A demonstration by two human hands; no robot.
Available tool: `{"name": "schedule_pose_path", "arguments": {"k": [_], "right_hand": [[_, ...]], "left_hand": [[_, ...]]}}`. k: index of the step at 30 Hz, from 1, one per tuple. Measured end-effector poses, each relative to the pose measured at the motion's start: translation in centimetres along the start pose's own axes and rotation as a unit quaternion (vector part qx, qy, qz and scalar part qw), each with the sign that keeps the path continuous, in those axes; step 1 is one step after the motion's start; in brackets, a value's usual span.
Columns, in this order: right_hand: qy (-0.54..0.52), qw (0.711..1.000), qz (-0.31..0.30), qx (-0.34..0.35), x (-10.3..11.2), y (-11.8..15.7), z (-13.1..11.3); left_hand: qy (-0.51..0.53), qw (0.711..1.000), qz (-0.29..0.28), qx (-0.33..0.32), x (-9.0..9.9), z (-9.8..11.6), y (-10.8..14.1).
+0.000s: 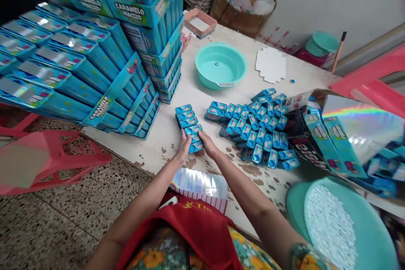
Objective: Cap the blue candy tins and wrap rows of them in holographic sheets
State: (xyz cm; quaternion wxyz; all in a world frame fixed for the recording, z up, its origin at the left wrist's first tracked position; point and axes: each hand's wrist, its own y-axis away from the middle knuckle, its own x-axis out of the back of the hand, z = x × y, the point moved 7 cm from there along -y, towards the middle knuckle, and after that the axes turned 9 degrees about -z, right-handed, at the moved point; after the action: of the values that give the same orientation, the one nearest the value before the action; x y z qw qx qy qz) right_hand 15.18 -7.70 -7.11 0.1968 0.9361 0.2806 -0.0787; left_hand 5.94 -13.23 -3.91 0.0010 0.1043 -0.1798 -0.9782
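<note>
Between my two hands is a short row of small blue candy boxes [194, 138], standing on the worn white table [186, 168]. My left hand [183, 147] presses its fingers against their left side. On their right side my right hand [209, 144] closes in, thumb near the top. Several more boxes [184, 114] of the same kind stand in line just beyond, touching the held ones. To the right spreads a loose cluster of blue candy boxes [253, 123], mostly upright. A shiny holographic sheet [201, 182] lies at the table edge, below my wrists.
Tall stacks of filled blue display trays [136, 12] rise at the left. Behind are a teal basin [218, 78], a pink tray [207, 29] and a white card cutout [270, 65]. Rightward sit an open carton [303, 135] and a teal tub [370, 223] with white pieces.
</note>
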Motion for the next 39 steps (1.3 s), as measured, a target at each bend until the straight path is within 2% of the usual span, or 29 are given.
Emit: {"name": "schedule_pose_path", "arguments": {"k": [2,4,7,8,9,10,11,13,15,17,19,21,23,27,29,31,35,39], "right_hand": [[0.013,1.0,0.019,0.004,0.6,0.8,0.1],[0.037,0.999,0.033,-0.002,1.5,1.8,0.2],[0.071,0.994,0.085,-0.017,3.9,4.4,0.5],[0.094,0.99,0.105,-0.022,5.0,5.6,0.7],[0.13,0.984,0.12,-0.03,5.9,6.9,0.9],[0.178,0.975,0.124,-0.043,6.8,8.2,1.3],[0.234,0.963,0.114,-0.063,7.4,9.5,1.8],[0.338,0.933,0.06,-0.112,7.9,11.9,3.4],[0.389,0.91,-0.002,-0.146,7.6,13.8,5.0],[0.395,0.905,-0.031,-0.154,7.2,14.8,6.0],[0.383,0.911,-0.033,-0.151,6.7,15.3,6.3],[0.393,0.911,-0.025,-0.126,6.1,15.4,5.8],[0.442,0.894,-0.003,-0.074,5.5,15.6,4.8],[0.592,0.804,0.057,0.013,3.8,17.0,3.3],[0.639,0.767,0.051,0.024,2.8,17.9,3.6],[0.664,0.747,0.031,0.025,2.0,18.6,4.1],[0.674,0.738,0.004,0.033,1.2,19.4,4.9],[0.654,0.755,0.019,0.057,1.2,19.8,4.2]], "left_hand": [[0.001,1.0,0.001,0.01,-0.3,-0.4,0.0],[-0.023,0.999,0.033,0.025,0.4,-1.2,0.9],[-0.116,0.976,0.18,0.031,3.1,-2.8,3.8],[-0.162,0.963,0.215,0.025,3.8,-3.1,5.0],[-0.212,0.951,0.223,0.017,4.0,-3.4,5.9],[-0.262,0.945,0.196,0.011,3.8,-3.8,6.5],[-0.31,0.941,0.138,0.009,3.0,-4.3,6.7],[-0.393,0.919,-0.02,0.011,0.3,-5.5,6.7],[-0.457,0.877,-0.147,0.01,-2.6,-6.6,6.4],[-0.495,0.84,-0.224,0.009,-5.2,-7.3,5.7],[-0.501,0.823,-0.266,0.014,-7.0,-7.8,4.8],[-0.499,0.82,-0.279,0.026,-8.0,-8.2,4.0],[-0.505,0.818,-0.271,0.04,-8.1,-8.3,3.5],[-0.51,0.815,-0.265,0.068,-7.9,-8.5,3.2],[-0.508,0.815,-0.266,0.083,-7.8,-8.6,3.1],[-0.506,0.815,-0.266,0.095,-7.9,-8.6,3.0],[-0.503,0.817,-0.259,0.11,-7.8,-8.7,2.8],[-0.498,0.823,-0.248,0.115,-7.8,-8.9,2.6]]}}
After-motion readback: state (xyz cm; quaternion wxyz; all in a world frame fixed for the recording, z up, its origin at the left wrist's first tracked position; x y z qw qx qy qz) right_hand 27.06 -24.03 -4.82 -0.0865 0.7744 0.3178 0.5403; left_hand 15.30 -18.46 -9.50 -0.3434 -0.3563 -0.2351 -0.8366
